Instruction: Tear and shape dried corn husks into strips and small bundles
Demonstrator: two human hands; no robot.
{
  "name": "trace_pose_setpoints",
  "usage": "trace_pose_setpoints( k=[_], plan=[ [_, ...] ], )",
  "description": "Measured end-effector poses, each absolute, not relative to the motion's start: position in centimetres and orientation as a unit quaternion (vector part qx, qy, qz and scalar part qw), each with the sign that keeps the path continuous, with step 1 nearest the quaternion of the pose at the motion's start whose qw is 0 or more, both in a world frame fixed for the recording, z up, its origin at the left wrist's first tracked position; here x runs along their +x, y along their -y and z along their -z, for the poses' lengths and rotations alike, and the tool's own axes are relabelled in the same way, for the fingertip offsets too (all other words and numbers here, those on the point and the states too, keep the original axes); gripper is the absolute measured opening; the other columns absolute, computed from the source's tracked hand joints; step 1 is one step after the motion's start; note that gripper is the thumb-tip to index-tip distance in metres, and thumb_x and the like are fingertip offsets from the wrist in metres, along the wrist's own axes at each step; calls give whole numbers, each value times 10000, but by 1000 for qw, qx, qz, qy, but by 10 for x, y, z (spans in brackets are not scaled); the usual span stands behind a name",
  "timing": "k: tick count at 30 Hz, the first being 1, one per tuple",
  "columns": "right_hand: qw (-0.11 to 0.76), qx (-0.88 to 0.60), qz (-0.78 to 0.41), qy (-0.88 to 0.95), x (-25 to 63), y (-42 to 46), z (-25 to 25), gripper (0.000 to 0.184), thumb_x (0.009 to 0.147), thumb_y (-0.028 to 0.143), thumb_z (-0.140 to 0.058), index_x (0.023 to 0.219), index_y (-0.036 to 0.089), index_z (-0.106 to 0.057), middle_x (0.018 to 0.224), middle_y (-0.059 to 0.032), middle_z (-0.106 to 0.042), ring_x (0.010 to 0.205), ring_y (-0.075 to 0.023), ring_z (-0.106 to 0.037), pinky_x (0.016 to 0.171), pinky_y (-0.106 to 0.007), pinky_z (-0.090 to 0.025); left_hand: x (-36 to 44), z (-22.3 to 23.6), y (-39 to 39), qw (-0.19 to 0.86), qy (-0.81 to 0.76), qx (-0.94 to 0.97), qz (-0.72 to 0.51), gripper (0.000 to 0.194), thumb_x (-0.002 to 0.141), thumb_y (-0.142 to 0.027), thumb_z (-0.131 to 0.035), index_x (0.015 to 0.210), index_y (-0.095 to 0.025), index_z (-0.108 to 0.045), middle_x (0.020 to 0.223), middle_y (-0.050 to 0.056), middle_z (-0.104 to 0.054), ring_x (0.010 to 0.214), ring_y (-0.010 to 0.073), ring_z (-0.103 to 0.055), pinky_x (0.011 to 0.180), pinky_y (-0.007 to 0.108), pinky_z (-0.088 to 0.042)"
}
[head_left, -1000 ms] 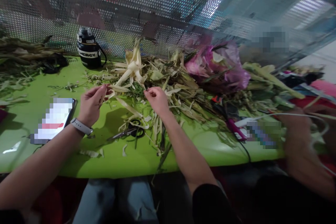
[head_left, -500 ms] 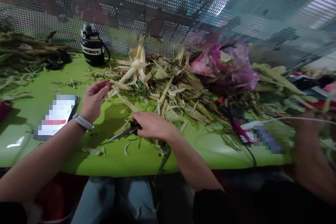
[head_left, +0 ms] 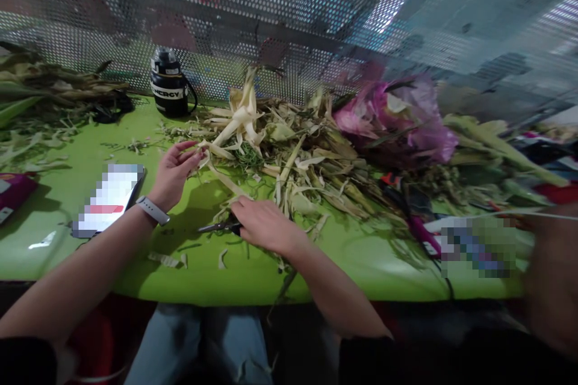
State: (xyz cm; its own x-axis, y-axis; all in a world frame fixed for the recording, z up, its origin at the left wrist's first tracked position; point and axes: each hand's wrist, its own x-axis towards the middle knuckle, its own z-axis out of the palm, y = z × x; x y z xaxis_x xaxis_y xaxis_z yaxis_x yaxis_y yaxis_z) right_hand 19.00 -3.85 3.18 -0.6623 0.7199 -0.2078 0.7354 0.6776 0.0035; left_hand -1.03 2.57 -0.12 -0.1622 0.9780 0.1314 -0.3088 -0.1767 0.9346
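My left hand (head_left: pixel 178 171), with a pale watch band on its wrist, pinches the end of a pale husk piece near its knot. From there a thin husk strip (head_left: pixel 228 181) runs down to my right hand (head_left: pixel 264 222), where the fingers close on its other end. Dark-handled scissors (head_left: pixel 215 227) are also in my right hand, blades pointing left and the handles mostly hidden by the fingers. A tied corn-husk bundle (head_left: pixel 244 117) with several splayed arms lies just beyond both hands, on a heap of dry husks (head_left: pixel 334 180).
On the green table (head_left: pixel 171 289) a phone (head_left: pixel 106 198) lies left of my wrist. A black bottle (head_left: pixel 168 87) stands at the back by the perforated metal screen (head_left: pixel 289 24). A pink plastic bag (head_left: pixel 401 120) sits behind the husks. At far right is another person's blurred arm (head_left: pixel 553 271).
The view has shifted slightly, so the table's things appear further right. My right hand has turned a little and hides more of the scissors. My left hand keeps its pinch.
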Motion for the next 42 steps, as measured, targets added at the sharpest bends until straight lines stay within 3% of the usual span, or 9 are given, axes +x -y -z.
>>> trace_pose_setpoints(
  k=[7, 12, 16, 18, 23, 32, 39, 42],
  plan=[
    [67, 392, 73, -914, 189, 36, -30, 311, 807, 95, -537, 1116, 123, -535, 1093, -141, -601, 839, -213, -600, 634, -328, -473, -11, 2, -27, 492, -406, 416, -648, 394, 672, -203, -769, 1028, -202, -599, 1003, 59, -726, 926, 173, -686, 690, 247, -539],
    [48, 393, 120, -910, 197, 27, -31, 303, 809, 242, -593, 1093, 146, -551, 1079, -121, -600, 857, -215, -582, 648, -322, -460, -11, 1, -28, 478, -421, 415, -650, 379, 670, -203, -747, 1018, -202, -597, 988, 56, -717, 916, 183, -683, 673, 251, -532],
    [0, 443, 132, -887, 200, 15, -29, 466, 847, 347, -567, 1268, 155, -510, 1197, -132, -558, 857, -196, -583, 624, -295, -449, -12, 0, -27, 484, -420, 410, -649, 402, 656, -202, -754, 1025, -202, -597, 979, 52, -715, 905, 176, -678, 684, 253, -531],
    [-11, 452, 116, -884, 197, 10, -23, 454, 878, 342, -542, 1294, 162, -521, 1209, -135, -557, 865, -193, -589, 635, -290, -442, -12, -1, -27, 485, -421, 409, -648, 402, 654, -203, -757, 1024, -205, -599, 974, 50, -715, 914, 176, -675, 683, 250, -529],
    [-39, 406, 100, -908, 193, 3, -13, 218, 935, 270, -516, 1015, 141, -673, 1017, -95, -632, 891, -178, -599, 725, -288, -434, -12, -1, -26, 485, -425, 404, -649, 379, 660, -197, -747, 1009, -210, -602, 974, 47, -710, 929, 175, -670, 683, 241, -522],
    [-221, 461, 150, -846, 231, 0, -48, 148, 904, 275, -575, 934, 174, -679, 930, -58, -648, 799, -165, -588, 726, -306, -450, -13, 2, -28, 482, -430, 401, -650, 374, 666, -188, -742, 1011, -199, -597, 979, 55, -703, 907, 173, -668, 684, 249, -527],
    [-174, 650, -66, -737, 255, -1, -54, 195, 860, 221, -568, 1017, 147, -657, 1056, -153, -603, 848, -247, -595, 723, -368, -457, -12, 4, -28, 488, -425, 402, -648, 386, 670, -210, -758, 1020, -197, -598, 981, 50, -711, 913, 168, -674, 682, 244, -527],
    [-146, 607, 8, -781, 236, 7, -45, 179, 874, 246, -548, 1003, 177, -650, 1044, -139, -608, 735, -192, -584, 621, -326, -469, -12, 4, -28, 485, -427, 409, -644, 387, 673, -227, -764, 1020, -199, -595, 979, 53, -717, 900, 173, -679, 674, 252, -532]
  ],
)
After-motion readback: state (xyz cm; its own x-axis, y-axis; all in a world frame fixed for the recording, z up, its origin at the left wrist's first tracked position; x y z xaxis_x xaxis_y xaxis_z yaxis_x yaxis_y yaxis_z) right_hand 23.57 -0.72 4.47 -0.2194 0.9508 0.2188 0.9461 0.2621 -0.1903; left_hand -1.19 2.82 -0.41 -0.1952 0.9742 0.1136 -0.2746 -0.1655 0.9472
